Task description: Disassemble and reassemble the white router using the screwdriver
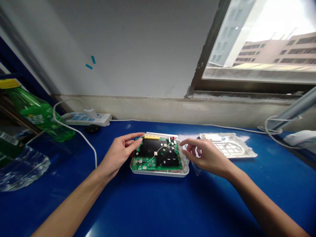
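An opened white device case (160,172) lies on the blue table (158,204), with a green circuit board (158,154) inside that carries black plates, white wires and a yellow connector block (151,136). My left hand (120,153) rests at the board's left edge, thumb and forefinger touching its upper left corner. At the case's right edge my right hand (203,154) hovers with its fingers curled and slightly apart, the fingertips close to the board's right side. Neither hand lifts anything.
The removed white cover (228,144) lies to the right of the case. A white power strip (86,119) with a plug and cable sits at the back left. A green bottle (37,112) and a clear bottle (22,164) lie at left. Cables (271,126) run at right.
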